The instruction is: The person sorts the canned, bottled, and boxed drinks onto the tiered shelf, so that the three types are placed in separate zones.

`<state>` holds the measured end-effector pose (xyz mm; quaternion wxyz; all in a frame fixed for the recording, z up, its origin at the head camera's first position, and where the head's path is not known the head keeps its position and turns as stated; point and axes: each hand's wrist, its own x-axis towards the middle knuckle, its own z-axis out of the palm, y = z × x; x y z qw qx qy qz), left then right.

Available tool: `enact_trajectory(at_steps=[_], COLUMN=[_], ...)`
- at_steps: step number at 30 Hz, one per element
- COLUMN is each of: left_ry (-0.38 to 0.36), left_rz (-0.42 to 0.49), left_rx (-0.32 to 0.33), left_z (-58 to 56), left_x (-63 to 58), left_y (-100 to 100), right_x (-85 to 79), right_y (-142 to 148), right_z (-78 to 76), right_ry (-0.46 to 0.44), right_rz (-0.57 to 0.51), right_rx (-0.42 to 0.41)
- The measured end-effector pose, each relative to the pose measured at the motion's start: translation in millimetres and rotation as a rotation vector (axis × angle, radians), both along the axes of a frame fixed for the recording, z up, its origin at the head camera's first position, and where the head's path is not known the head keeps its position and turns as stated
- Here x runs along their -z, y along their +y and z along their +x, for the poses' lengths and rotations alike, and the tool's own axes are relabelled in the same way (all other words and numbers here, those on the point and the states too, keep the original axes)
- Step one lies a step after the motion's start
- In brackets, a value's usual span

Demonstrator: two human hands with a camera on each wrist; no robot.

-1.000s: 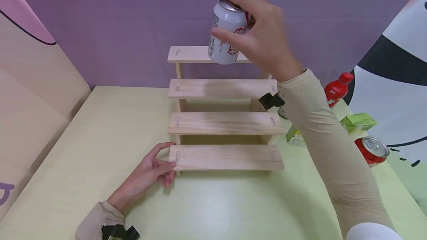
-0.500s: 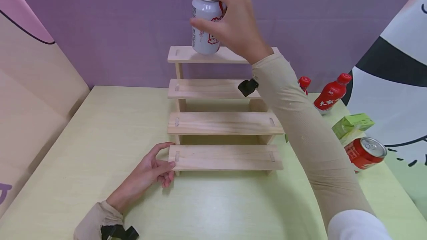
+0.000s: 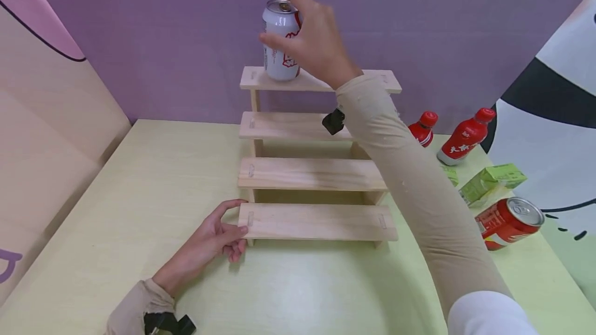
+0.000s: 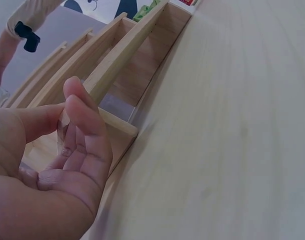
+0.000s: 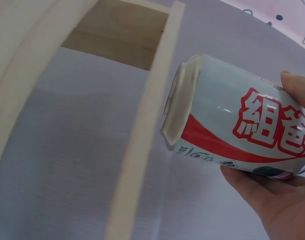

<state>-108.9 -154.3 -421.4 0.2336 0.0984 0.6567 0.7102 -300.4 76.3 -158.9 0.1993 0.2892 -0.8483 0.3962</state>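
A white drink can [image 3: 280,61] with red lettering is upright over the left part of the top board of a stepped wooden rack [image 3: 316,221]. My right hand [image 3: 316,40] grips it, thumb across its front and a finger up at its rim. In the right wrist view the can [image 5: 232,115] lies between thumb and fingers, its base close to the rack's board [image 5: 147,110]. My left hand [image 3: 209,247] holds the left end of the rack's lowest board between thumb and forefinger. In the left wrist view this hand [image 4: 67,165] has its other fingers curled.
On the right of the table [image 3: 93,252] stand a red cola can [image 3: 500,224], a green drink carton [image 3: 489,182] and two red-capped bottles, one taller [image 3: 465,136], one partly behind my right sleeve [image 3: 423,128]. A purple backdrop [image 3: 186,40] rises behind the rack.
My right hand has carried the white can leftward and down to the left part of the top board. More of the bottles on the right shows now. The left hand keeps its hold.
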Motion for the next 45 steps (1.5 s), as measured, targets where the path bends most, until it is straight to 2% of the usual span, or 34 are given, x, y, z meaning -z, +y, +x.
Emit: enact_trajectory(at_steps=[7,14,22,26,30,34,40,45], left_ry=[-0.013,-0.007,0.005,0.011,0.013,0.011,0.003,-0.010], left_rz=[0.013,0.013,-0.003,-0.014,-0.022,-0.024,-0.026,-0.032], left_rx=[-0.010,-0.008,-0.016,-0.013,-0.016,-0.021,-0.019,-0.028], left_z=[2.8,3.6,2.2,0.2,-2.1,-2.3,-0.4,1.0], left_x=[1.4,1.7,-1.2,-1.4,-1.6,0.2,-0.1,-1.7], left_y=[1,2,3,4,4,2,0,-4], right_x=[10.1,18.3,18.2,17.8,15.5,11.9,8.0,5.6], right_y=[-2,-3,2,3,2,0,5,16], right_z=[-5.7,-7.4,-9.2,-9.7,-9.2,-6.5,4.7,15.3], right_ry=[-0.008,-0.001,-0.002,0.006,0.011,-0.024,-0.083,-0.020], right_rz=[-0.038,-0.008,0.043,0.020,0.070,0.141,0.181,0.210], right_rx=[-0.011,0.010,0.015,0.001,0.029,0.050,0.053,0.067])
